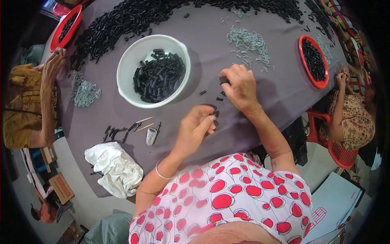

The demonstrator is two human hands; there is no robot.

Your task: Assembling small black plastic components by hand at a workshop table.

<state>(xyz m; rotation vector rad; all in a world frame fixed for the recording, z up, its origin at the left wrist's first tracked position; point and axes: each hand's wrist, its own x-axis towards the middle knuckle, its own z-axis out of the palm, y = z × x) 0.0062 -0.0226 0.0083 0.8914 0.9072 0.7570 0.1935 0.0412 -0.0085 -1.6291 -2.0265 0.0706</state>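
My left hand (191, 131) is closed in a pinch around a small black plastic piece (215, 121), low over the near part of the table. Farther off and to the right, my right hand (243, 90) has its fingers curled round another black plastic piece (224, 80); its far end is hidden in the fist. A few loose black pieces (202, 93) lie on the cloth between the hands and the bowl. The large white bowl (121, 86), left of my hands, holds a heap of short black tubular pieces (158, 77).
A grey cloth (211, 53) covers the table. Black pieces (118, 24) pile along its far side; small silvery screws (252, 44) lie beyond my right hand. Red baskets (303, 61) stand at both sides. Wooden sticks (144, 127) and a white rag (113, 168) lie near left. Co-workers sit at both sides.
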